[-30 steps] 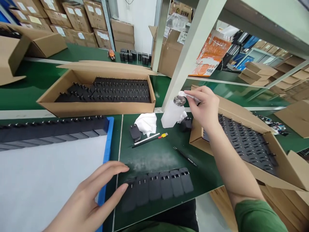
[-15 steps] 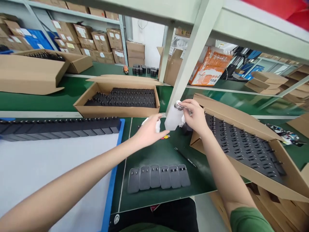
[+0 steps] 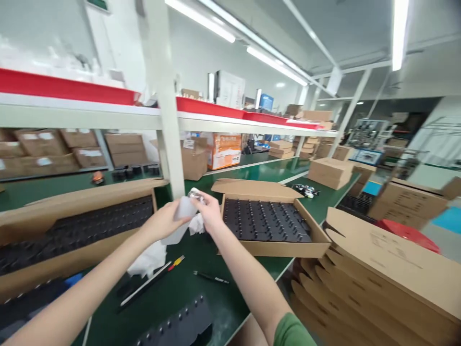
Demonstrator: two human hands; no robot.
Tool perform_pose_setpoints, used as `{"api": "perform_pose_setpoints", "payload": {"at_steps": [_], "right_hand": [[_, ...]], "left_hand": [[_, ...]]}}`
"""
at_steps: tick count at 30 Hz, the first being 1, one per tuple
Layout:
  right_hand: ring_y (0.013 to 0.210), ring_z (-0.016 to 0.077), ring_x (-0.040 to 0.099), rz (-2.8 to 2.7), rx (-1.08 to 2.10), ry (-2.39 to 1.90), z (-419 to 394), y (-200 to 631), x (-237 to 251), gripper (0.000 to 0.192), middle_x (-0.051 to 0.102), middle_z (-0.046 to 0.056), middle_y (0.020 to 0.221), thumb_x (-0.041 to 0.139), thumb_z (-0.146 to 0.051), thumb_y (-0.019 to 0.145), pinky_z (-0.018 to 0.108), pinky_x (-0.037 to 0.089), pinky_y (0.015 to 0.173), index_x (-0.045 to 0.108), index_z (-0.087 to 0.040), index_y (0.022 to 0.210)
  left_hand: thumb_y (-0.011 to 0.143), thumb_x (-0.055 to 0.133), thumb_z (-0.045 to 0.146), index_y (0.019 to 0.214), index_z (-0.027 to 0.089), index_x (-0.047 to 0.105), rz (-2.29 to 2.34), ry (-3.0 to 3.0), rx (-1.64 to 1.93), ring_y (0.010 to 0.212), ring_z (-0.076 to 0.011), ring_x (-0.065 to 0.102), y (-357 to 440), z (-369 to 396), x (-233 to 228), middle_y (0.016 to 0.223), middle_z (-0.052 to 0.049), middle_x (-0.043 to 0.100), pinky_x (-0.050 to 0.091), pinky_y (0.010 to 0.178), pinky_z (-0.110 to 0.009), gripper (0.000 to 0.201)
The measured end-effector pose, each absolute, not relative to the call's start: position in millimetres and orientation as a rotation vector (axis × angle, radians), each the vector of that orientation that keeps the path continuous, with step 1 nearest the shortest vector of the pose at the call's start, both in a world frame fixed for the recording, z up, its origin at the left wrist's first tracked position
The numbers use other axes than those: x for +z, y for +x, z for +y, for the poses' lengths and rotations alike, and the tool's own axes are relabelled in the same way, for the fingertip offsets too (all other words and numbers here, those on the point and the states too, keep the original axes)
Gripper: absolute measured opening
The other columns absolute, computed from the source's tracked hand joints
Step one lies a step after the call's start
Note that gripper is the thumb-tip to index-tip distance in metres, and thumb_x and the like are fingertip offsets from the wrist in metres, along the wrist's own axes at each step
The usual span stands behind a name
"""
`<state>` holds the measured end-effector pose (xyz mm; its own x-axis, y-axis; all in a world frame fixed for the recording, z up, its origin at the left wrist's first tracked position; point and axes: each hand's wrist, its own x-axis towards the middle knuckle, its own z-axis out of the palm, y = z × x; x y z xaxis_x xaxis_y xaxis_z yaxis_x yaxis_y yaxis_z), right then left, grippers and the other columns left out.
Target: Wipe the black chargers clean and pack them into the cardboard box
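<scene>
A translucent white bottle (image 3: 183, 208) with a metal top (image 3: 195, 194) is between my hands, over the green bench. My left hand (image 3: 163, 222) is wrapped around the bottle's body. My right hand (image 3: 210, 210) has its fingers closed at the metal top; a crumpled white tissue (image 3: 197, 225) hangs below them. Whether the right fingers grip the tissue, the top or both is partly hidden. More white tissue (image 3: 149, 259) lies below my left hand. Beside it are a black pen-like tool (image 3: 211, 277) and a yellow-and-red tipped item (image 3: 176, 263).
Cardboard boxes of black pronged parts stand left (image 3: 104, 223) and right (image 3: 266, 221). A row of black plates (image 3: 180, 324) lies at the bench's near edge. A pale post (image 3: 169, 96) rises behind the bottle. Flat cartons (image 3: 389, 259) are stacked at right.
My view has swung up and to the right. My left hand, open beside the bottle before, has closed around it. My right hand stays at the metal top.
</scene>
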<state>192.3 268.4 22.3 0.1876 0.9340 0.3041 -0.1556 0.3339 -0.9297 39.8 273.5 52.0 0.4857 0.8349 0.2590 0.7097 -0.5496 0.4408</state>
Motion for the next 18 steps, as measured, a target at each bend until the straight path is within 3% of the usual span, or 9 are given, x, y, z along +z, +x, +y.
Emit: {"api": "perform_pose_setpoints", "payload": {"at_steps": [6,12,18], "right_hand": [[0.092,0.0171,0.065,-0.818,1.15,-0.75,258,180,26,0.026,0.065,0.006,0.108,0.063,-0.034,0.095,0.035,0.057,0.08,0.063,-0.013,0.11],[0.091,0.0168,0.065,-0.613,1.352,-0.653,265,167,26,0.029,0.064,0.006,0.108,0.059,-0.038,0.097,0.035,0.058,0.079,0.061,-0.014,0.113],[0.093,0.0174,0.064,-0.501,1.431,-0.623,268,164,24,0.029,0.063,0.007,0.111,0.06,-0.036,0.096,0.036,0.058,0.079,0.06,-0.014,0.116]], "left_hand": [[0.065,0.063,0.05,0.103,0.018,0.065,1.356,2.56,0.394,0.087,-0.0353,0.069,32,271,99,0.098,-0.011,0.075,0.051,0.07,-0.035,0.05],[0.062,0.064,0.048,0.089,0.019,0.065,1.422,2.597,0.431,0.085,-0.038,0.069,21,270,106,0.09,-0.013,0.075,0.05,0.066,-0.037,0.04],[0.061,0.063,0.039,0.077,0.022,0.065,1.375,2.653,0.385,0.067,-0.031,0.068,27,266,109,0.072,-0.006,0.072,0.046,0.057,-0.032,0.023]]}}
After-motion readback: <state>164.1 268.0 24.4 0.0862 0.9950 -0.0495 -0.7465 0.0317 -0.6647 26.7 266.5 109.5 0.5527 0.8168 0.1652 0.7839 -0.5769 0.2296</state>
